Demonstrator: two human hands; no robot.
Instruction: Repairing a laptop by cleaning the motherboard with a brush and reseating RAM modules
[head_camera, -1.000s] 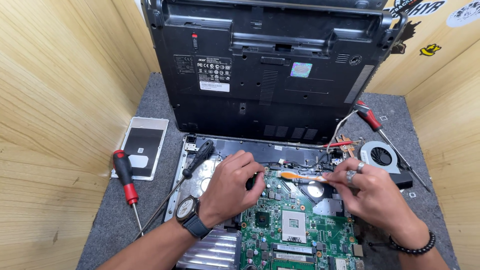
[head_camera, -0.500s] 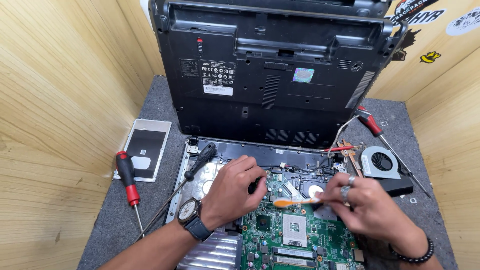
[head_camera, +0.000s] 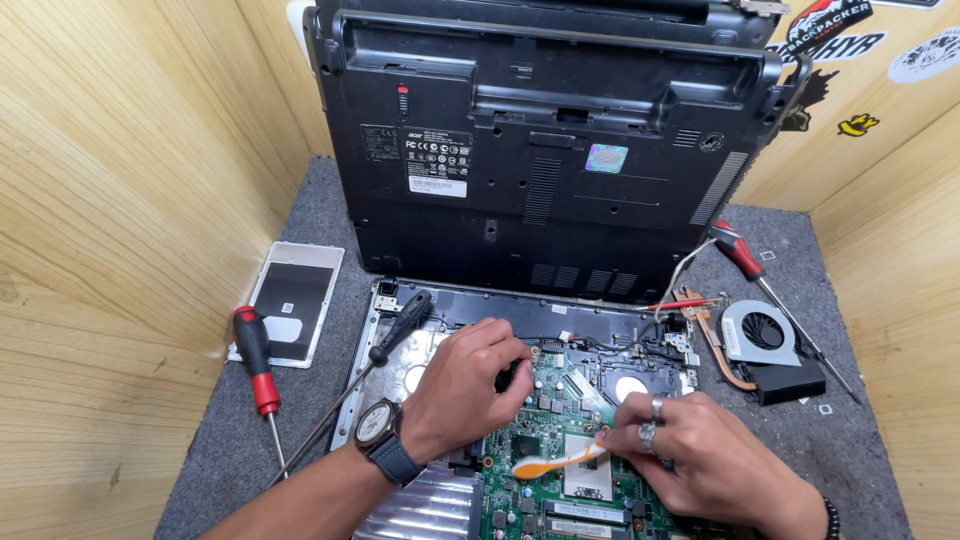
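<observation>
Both hands crowd green motherboard (head_camera: 545, 480).

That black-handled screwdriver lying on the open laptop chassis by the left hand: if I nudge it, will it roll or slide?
The black-handled screwdriver probably rolls easily: its handle looks round, and it rests slanted across the chassis rim rather than flat. Its thin shaft reaches onto the grey felt mat, which may slow sliding. It looks stiff and handle-heavy, so the handle end would likely swing first.
</observation>
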